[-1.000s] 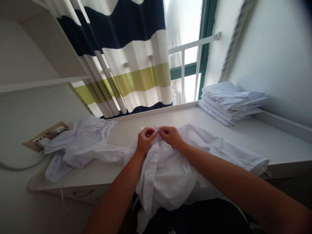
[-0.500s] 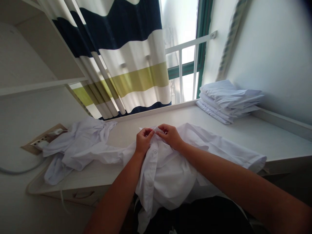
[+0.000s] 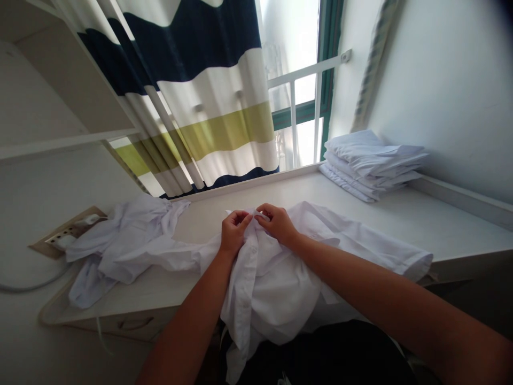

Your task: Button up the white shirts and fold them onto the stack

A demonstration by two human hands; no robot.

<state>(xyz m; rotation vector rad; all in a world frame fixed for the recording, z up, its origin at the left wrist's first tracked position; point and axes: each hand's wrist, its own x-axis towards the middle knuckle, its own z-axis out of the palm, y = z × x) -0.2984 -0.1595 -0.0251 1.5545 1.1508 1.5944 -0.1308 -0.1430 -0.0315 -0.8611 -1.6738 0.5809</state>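
Observation:
A white shirt lies over the front edge of a pale desk and hangs down toward my lap. My left hand and my right hand sit side by side at its top, near the collar, each pinching the cloth with fingers closed. The two hands nearly touch. What lies between the fingertips is too small to make out.
A crumpled heap of white garments lies at the desk's left end, beside a wall socket plate. A stack of folded white shirts sits at the back right. A striped curtain and window rail stand behind.
Both hands stay pinched on the shirt's top; only the fingers shift slightly. The view has drifted a little to the right.

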